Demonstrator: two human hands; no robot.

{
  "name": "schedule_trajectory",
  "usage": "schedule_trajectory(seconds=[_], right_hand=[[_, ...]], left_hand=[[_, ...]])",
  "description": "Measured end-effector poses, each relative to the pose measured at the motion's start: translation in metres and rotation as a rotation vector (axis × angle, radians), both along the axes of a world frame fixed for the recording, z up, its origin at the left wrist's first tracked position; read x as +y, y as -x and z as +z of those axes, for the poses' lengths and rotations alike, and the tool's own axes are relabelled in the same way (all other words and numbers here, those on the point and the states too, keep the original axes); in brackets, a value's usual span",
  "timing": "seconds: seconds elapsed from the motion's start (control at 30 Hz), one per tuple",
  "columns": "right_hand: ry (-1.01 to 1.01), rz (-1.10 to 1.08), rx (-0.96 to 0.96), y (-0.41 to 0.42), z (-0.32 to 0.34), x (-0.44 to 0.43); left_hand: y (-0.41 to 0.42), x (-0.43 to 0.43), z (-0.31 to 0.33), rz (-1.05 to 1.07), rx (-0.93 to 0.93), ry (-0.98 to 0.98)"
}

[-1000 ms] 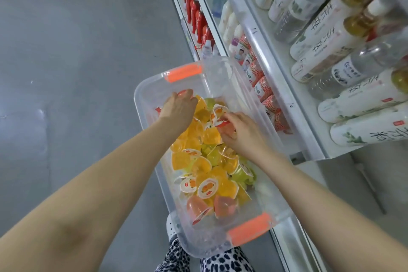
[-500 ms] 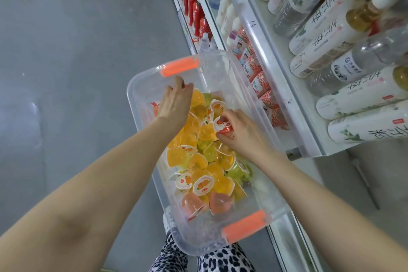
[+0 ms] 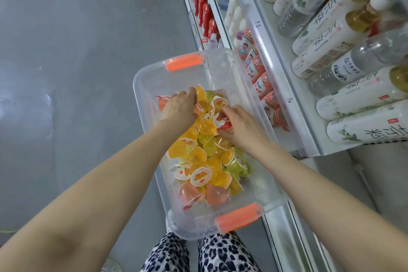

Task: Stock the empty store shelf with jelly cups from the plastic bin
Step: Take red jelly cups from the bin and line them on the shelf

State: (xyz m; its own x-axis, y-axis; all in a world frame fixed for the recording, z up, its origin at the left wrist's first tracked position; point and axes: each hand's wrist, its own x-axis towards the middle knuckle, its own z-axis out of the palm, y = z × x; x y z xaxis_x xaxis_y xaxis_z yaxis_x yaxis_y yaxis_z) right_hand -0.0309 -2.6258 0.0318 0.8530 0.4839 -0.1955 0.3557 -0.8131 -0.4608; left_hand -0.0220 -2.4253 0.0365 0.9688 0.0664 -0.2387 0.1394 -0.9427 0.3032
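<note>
Toward the far end of the clear plastic bin with orange handles (image 3: 145, 77), both hands work in the heap of small translucent jelly cups (image 3: 205, 157), orange, green and red; the right hand (image 3: 242, 128) curls its fingers round a red jelly cup with a white printed lid (image 3: 223, 122); the left hand (image 3: 180, 109) digs in with bent fingers, but whether it has hold of a cup I cannot tell. Best to take cups by their bodies, not the thin lids, and lift them clear of the bin wall. Lids show fruit pictures and a red logo too small to read; white-labelled bottles (image 3: 362, 93) beyond the bin's right side bear Chinese characters; the white shelf edge strip (image 3: 273, 66) carries inked marks resembling "11".
</note>
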Motion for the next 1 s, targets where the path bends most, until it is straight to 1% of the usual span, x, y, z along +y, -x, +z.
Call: schedule_trajectory(seconds=[0.07, 0.13, 0.23, 0.4, 0.53, 0.63, 0.73, 0.83, 1.0], right_hand=[[0.01, 0.006, -0.02, 0.005, 0.007, 0.001], [0.006, -0.004, -0.044, 0.014, 0.018, 0.001], [0.018, -0.035, -0.126, 0.033, 0.034, -0.001], [0.0, -0.12, -0.235, 0.079, 0.061, -0.011], [-0.023, -0.231, -0.309, 0.124, 0.085, -0.026], [-0.049, -0.317, -0.358, 0.161, 0.108, -0.042], [-0.1, -0.44, -0.396, 0.196, 0.133, -0.061], [-0.117, -0.53, -0.424, 0.227, 0.156, -0.086], [-0.153, -0.656, -0.525, 0.274, 0.196, -0.134]], left_hand=[[0.01, 0.002, 0.003, -0.003, -0.022, 0.003], [0.02, 0.003, 0.009, 0.001, -0.029, 0.058], [0.039, 0.006, 0.023, -0.034, -0.039, 0.065], [0.086, 0.008, 0.059, -0.096, -0.101, 0.166], [0.127, 0.0, 0.09, -0.175, -0.175, 0.222], [0.154, -0.014, 0.108, -0.233, -0.231, 0.23], [0.176, -0.032, 0.125, -0.298, -0.28, 0.277], [0.191, -0.056, 0.141, -0.391, -0.306, 0.31], [0.206, -0.109, 0.173, -0.557, -0.37, 0.353]])
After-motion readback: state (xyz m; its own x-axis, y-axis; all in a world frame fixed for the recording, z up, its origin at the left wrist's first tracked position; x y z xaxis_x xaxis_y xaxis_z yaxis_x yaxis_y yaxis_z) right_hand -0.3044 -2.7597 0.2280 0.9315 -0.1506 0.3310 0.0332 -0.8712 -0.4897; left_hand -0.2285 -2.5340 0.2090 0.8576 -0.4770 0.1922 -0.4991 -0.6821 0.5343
